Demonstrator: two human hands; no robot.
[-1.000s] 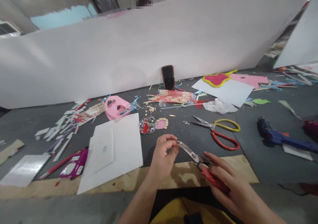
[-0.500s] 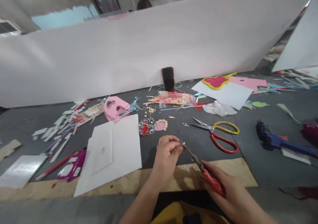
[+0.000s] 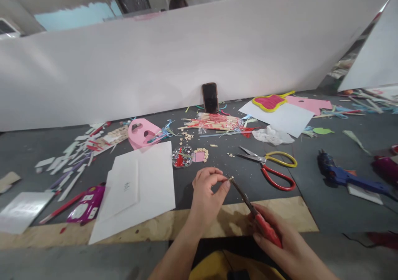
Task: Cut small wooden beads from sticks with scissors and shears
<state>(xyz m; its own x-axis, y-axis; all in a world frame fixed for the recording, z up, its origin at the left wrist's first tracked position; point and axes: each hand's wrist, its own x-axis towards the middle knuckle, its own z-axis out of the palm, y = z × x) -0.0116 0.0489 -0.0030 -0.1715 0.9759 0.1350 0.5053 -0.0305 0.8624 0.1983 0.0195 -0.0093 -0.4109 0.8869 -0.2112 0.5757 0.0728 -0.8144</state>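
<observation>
My right hand (image 3: 280, 240) grips the red handles of a pair of cutting pliers (image 3: 248, 205), whose metal jaws point up and left. My left hand (image 3: 207, 191) pinches a tiny pale piece (image 3: 229, 179) between thumb and forefinger, right at the jaw tips. Both hands hover above the plywood strip (image 3: 298, 213) at the near table edge. Small pale beads (image 3: 231, 155) lie scattered on the grey table just beyond.
Red-and-yellow scissors (image 3: 273, 168) lie to the right of my hands, a blue glue gun (image 3: 345, 176) farther right. White paper sheets (image 3: 139, 189) lie to the left, with a pink foam shape (image 3: 141, 133), a bag of sticks (image 3: 217, 121) and a phone (image 3: 210, 97) against the white board behind.
The pliers have swung to a steeper angle and their jaws have narrowed. My left hand moved slightly right, keeping its pinch at the jaw tips. The camera shifted a little.
</observation>
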